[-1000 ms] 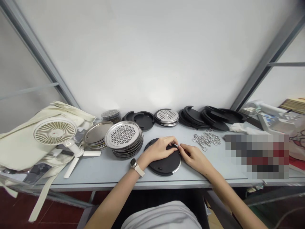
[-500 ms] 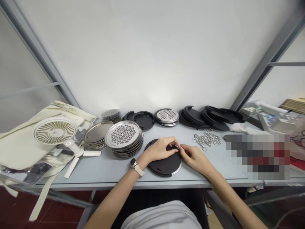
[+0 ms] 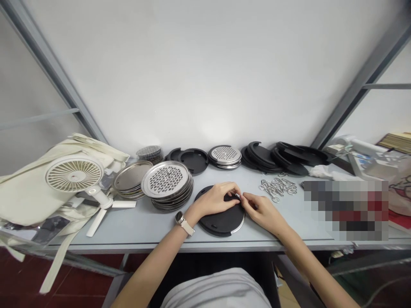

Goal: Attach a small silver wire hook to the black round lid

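A round black plastic holder (image 3: 221,220) lies face down on the table, with a shiny metal rim showing along its right edge. Over its upper part rests my left hand (image 3: 221,199), thumb and index finger pinched at the far right edge. A small shiny metal clip (image 3: 238,196) peeks out between those fingertips, mostly hidden. From the right, my right hand (image 3: 258,209) meets it with thumb and index pressed together at the same spot. Several wire clips with rings (image 3: 278,188) lie in a loose pile behind my right hand.
Stacked metal grater discs (image 3: 168,182) and plain-looking discs (image 3: 132,176) stand left. Black holders (image 3: 194,161), a perforated disc stack (image 3: 225,156) and more black holders (image 3: 263,157) line the wall. A white fan (image 3: 75,174) and cream bag (image 3: 25,192) occupy the far left.
Both hands stay at the holder's edge, with only slight finger movement around the metal clip. The view has shifted very slightly.
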`<state>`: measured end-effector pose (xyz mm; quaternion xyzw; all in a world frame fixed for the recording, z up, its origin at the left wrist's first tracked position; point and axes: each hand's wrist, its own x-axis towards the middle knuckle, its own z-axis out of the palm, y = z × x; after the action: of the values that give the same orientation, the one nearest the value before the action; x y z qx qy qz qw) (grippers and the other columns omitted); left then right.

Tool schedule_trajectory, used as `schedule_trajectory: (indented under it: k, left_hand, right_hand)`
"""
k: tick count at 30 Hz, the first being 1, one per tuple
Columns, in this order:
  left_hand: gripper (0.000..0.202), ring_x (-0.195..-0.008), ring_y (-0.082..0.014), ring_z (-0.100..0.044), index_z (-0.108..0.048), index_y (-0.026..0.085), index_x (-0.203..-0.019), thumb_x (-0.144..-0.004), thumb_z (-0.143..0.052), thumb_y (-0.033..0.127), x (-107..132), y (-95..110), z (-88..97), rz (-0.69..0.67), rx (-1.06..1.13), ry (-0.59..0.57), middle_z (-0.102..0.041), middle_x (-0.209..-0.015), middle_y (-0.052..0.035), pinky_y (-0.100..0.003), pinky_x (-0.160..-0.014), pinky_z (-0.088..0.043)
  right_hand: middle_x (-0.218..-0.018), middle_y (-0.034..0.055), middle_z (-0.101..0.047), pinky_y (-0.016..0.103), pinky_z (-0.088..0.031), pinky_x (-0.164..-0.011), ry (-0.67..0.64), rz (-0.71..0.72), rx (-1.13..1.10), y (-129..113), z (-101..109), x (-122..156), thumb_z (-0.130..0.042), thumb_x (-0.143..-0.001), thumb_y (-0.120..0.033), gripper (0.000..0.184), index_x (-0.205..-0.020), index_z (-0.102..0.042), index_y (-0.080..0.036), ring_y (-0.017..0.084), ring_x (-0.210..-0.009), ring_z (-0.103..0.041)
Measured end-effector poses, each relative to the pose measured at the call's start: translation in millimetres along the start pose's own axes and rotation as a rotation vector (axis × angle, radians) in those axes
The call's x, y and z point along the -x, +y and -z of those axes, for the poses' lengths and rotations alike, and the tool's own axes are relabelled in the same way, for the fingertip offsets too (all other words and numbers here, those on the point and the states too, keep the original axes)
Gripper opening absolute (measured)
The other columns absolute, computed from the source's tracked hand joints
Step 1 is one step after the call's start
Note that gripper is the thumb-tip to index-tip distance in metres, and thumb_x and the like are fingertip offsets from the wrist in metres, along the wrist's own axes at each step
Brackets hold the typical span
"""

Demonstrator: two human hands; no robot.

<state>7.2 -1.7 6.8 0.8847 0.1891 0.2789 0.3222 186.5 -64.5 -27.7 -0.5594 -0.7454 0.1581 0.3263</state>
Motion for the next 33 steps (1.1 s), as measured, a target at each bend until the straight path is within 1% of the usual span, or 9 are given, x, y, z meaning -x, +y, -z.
schedule_trajectory:
  k: [6,10,14,17,20,23,26,33]
  left_hand:
    - [0.014,-0.086,-0.0133,-0.057,-0.057,0.017,-0.094,-0.081,-0.058,0.012,0.3,-0.5,-0.2,-0.011,0.000,-0.004,-0.061,-0.092,-0.0018,-0.026,-0.081,-0.046]
    - [0.014,-0.087,-0.0132,-0.058,-0.057,0.016,-0.095,-0.082,-0.058,0.014,0.8,-2.1,-0.9,-0.025,0.028,-0.002,-0.062,-0.093,-0.0020,-0.025,-0.082,-0.047]
    - [0.016,-0.087,-0.0132,-0.059,-0.056,0.016,-0.098,-0.082,-0.057,0.013,1.0,-3.7,-2.1,-0.018,0.092,-0.026,-0.062,-0.095,-0.0027,-0.026,-0.083,-0.048]
    - [0.016,-0.087,-0.0138,-0.059,-0.056,0.017,-0.098,-0.083,-0.057,0.013,1.0,-4.1,-2.4,-0.015,0.086,-0.029,-0.062,-0.095,-0.0027,-0.027,-0.083,-0.048]
    - [0.014,-0.087,-0.0147,-0.058,-0.056,0.017,-0.096,-0.082,-0.058,0.016,0.6,-4.0,-1.8,-0.021,0.021,-0.014,-0.061,-0.094,-0.0025,-0.028,-0.082,-0.046]
    - [0.014,-0.089,-0.0164,-0.057,-0.056,0.018,-0.094,-0.081,-0.061,0.018,0.1,-4.0,-1.0,-0.015,-0.063,0.013,-0.060,-0.093,-0.0026,-0.030,-0.084,-0.045]
    - [0.015,-0.090,-0.0172,-0.056,-0.056,0.019,-0.094,-0.080,-0.061,0.020,0.1,-4.5,-0.8,-0.011,-0.099,0.020,-0.059,-0.093,-0.0028,-0.030,-0.083,-0.044]
    - [0.015,-0.089,-0.0161,-0.055,-0.054,0.018,-0.094,-0.081,-0.062,0.021,0.5,-5.9,-1.8,-0.029,-0.110,0.031,-0.059,-0.093,-0.0023,-0.028,-0.082,-0.044]
  right_hand:
    - [-0.054,-0.0040,-0.045,0.023,-0.029,-0.050,0.020,0.001,0.026,-0.2,-1.2,0.6,-0.038,-0.092,-0.034,0.033,-0.062,-0.037,-0.021,0.011,-0.050,-0.041]
    - [-0.053,-0.0048,-0.041,0.023,-0.029,-0.050,0.032,-0.001,0.017,0.4,-0.9,0.7,-0.038,-0.092,-0.034,0.033,-0.062,-0.036,-0.021,0.010,-0.050,-0.039]
    - [-0.051,-0.0055,-0.037,0.023,-0.029,-0.050,0.079,-0.026,0.010,1.9,0.3,1.0,-0.036,-0.093,-0.034,0.034,-0.062,-0.036,-0.021,0.011,-0.049,-0.037]
    - [-0.052,-0.0047,-0.042,0.024,-0.029,-0.050,0.066,-0.033,0.016,1.8,0.7,0.7,-0.035,-0.093,-0.034,0.033,-0.063,-0.039,-0.021,0.011,-0.049,-0.040]
    - [-0.054,-0.0035,-0.047,0.024,-0.030,-0.051,0.026,-0.015,0.016,0.4,0.4,0.1,-0.035,-0.094,-0.035,0.033,-0.065,-0.042,-0.021,0.012,-0.050,-0.043]
    - [-0.056,-0.0026,-0.050,0.024,-0.032,-0.052,0.029,-0.002,0.038,-0.2,0.1,-0.5,-0.034,-0.094,-0.035,0.032,-0.068,-0.044,-0.021,0.012,-0.050,-0.045]
    - [-0.058,-0.0013,-0.054,0.024,-0.033,-0.052,0.031,0.000,0.066,0.6,-0.6,-1.1,-0.034,-0.095,-0.033,0.031,-0.069,-0.046,-0.021,0.013,-0.051,-0.047]
    - [-0.061,0.0002,-0.057,0.025,-0.033,-0.054,-0.009,-0.009,0.106,1.7,-1.1,-2.4,-0.032,-0.096,-0.034,0.031,-0.071,-0.045,-0.022,0.015,-0.054,-0.051]
